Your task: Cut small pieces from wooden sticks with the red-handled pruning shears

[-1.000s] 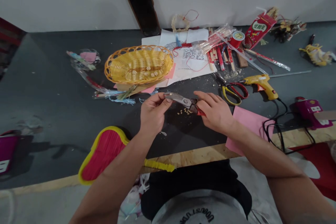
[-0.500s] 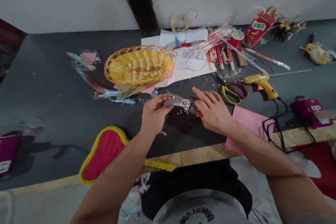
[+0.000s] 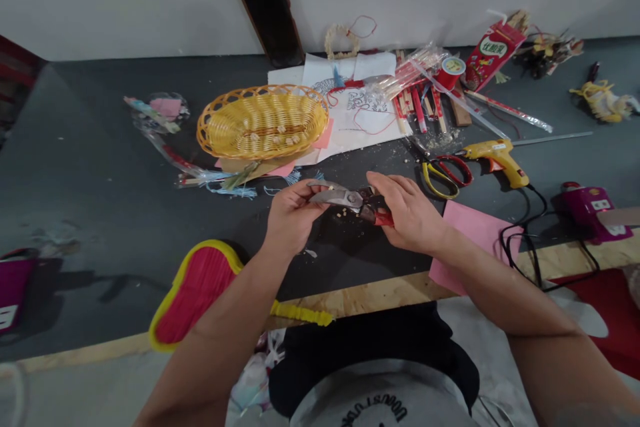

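Observation:
Pruning shears [image 3: 351, 199] with red and black handles are gripped in my right hand [image 3: 414, 215], blades pointing left. My left hand [image 3: 289, 221] is closed in a pinch at the blades, on a small pale piece whose end peeks out between them; the fingers hide most of it. Under the shears, several tiny pale cut bits [image 3: 345, 213] lie on the dark tabletop [image 3: 350, 257]. Just beyond both hands sits a yellow woven basket [image 3: 235, 127], with a few small pale pieces inside.
Scissors [image 3: 445, 175], a yellow glue gun [image 3: 500, 157] with a black cord, and pink paper [image 3: 470, 233] lie on the right. A yellow-edged red item [image 3: 197, 293] is by my left forearm. A phone [image 3: 265, 7] leans on the wall behind printed paper [image 3: 365, 120].
My right hand's fingers have closed in further around the shears' handles, and the blades look slightly more shut. My left hand stays at the blades, barely moved.

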Tool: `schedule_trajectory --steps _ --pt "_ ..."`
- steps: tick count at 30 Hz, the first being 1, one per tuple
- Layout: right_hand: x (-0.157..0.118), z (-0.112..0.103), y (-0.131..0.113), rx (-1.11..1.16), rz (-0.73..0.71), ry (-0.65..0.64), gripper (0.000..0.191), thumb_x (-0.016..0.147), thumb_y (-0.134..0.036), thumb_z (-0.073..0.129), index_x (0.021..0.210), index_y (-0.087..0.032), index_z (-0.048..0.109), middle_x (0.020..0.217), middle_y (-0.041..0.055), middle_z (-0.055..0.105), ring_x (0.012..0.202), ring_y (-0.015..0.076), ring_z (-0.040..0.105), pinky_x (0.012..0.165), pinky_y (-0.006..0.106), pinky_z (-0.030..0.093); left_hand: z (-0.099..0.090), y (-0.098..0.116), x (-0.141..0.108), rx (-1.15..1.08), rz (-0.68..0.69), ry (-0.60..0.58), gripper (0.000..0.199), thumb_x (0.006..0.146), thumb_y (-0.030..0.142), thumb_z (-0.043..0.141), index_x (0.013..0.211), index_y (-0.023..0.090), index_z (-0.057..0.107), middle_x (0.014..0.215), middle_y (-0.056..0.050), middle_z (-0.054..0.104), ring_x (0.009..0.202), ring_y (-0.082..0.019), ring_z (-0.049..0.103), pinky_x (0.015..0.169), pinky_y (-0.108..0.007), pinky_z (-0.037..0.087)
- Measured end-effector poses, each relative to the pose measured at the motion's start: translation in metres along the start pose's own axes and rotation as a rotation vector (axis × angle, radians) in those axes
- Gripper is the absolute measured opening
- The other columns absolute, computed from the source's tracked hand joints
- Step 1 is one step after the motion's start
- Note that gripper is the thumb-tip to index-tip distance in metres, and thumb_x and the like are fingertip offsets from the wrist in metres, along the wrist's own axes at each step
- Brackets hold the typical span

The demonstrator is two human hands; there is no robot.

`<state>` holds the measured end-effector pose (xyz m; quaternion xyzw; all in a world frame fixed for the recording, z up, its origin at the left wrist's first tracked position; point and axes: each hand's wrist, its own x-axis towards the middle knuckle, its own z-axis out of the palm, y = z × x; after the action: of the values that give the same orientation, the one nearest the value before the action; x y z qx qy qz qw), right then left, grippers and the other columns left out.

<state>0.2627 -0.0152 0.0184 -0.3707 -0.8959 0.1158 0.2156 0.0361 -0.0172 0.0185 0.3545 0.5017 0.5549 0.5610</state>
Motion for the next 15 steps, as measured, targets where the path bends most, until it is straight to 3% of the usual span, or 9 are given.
schedule_trajectory --steps 2,7,15 --pt "0.0007 -0.0023 -0.0002 -0.018 0.006 -0.043 0.071 0.081 -0.012 0.053 0.15 -0.009 0.037 0.145 0.0198 0.058 0.125 0.0323 0.053 0.103 0.049 0.045 0.0004 0.0004 -0.0005 0.002 -0.006 0.0 0.019 0.05 0.01 0.08 0.067 0.018 0.075 0.066 0.0 0.07 0.063 -0.013 0.062 0.063 -0.024 0.049" --pt "0.0022 -0.0064 -0.0014 -0.036 0.036 -0.13 0.067 0.08 -0.014 0.055 0.147 -0.015 0.047 0.133 0.0157 0.062 0.115 0.0305 0.056 0.099 0.047 0.043 0.0037 0.002 -0.0035 0.04 -0.017 -0.003 0.017 0.051 0.013 0.081 0.066 0.017 0.074 0.065 -0.001 0.068 0.063 -0.013 0.061 0.063 -0.025 0.048" --pt "0.0022 -0.0049 -0.0022 -0.084 0.072 -0.145 0.058 0.084 -0.017 0.055 0.142 -0.017 0.051 0.125 0.0142 0.065 0.109 0.0286 0.058 0.091 0.042 0.04 0.0035 -0.0058 -0.0055 0.064 -0.002 -0.01 0.019 0.055 0.016 0.083 0.072 0.019 0.076 0.071 -0.002 0.072 0.069 -0.017 0.066 0.068 -0.028 0.051"
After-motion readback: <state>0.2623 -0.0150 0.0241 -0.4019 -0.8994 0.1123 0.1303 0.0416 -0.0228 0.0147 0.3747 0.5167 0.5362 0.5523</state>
